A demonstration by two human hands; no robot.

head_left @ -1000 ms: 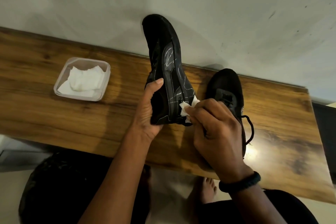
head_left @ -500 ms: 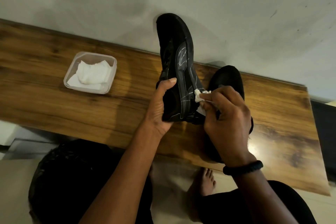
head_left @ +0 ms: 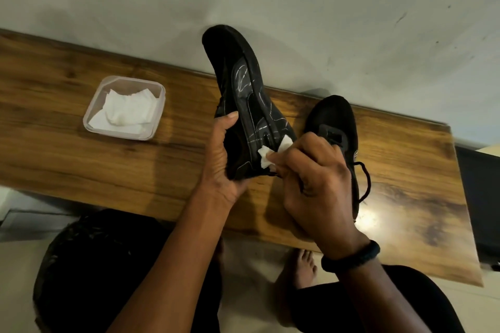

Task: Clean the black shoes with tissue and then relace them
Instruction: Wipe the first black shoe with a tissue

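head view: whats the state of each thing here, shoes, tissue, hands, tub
held shoe, lifted off the table, toe pointing away, pale streaks on it
second shoe, resting on the table
lace, loose loop beside the second shoe
tissue piece, pinched and pressed against the held shoe
left hand, grips the held shoe
right hand, pinches the tissue piece
plastic container, no lid on it, spare tissues inside

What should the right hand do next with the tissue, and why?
Probably slide the tissue up along the held shoe toward its far end. The right hand pinches it against the near end, pale streaks show higher up, and the left hand grips the shoe steady.
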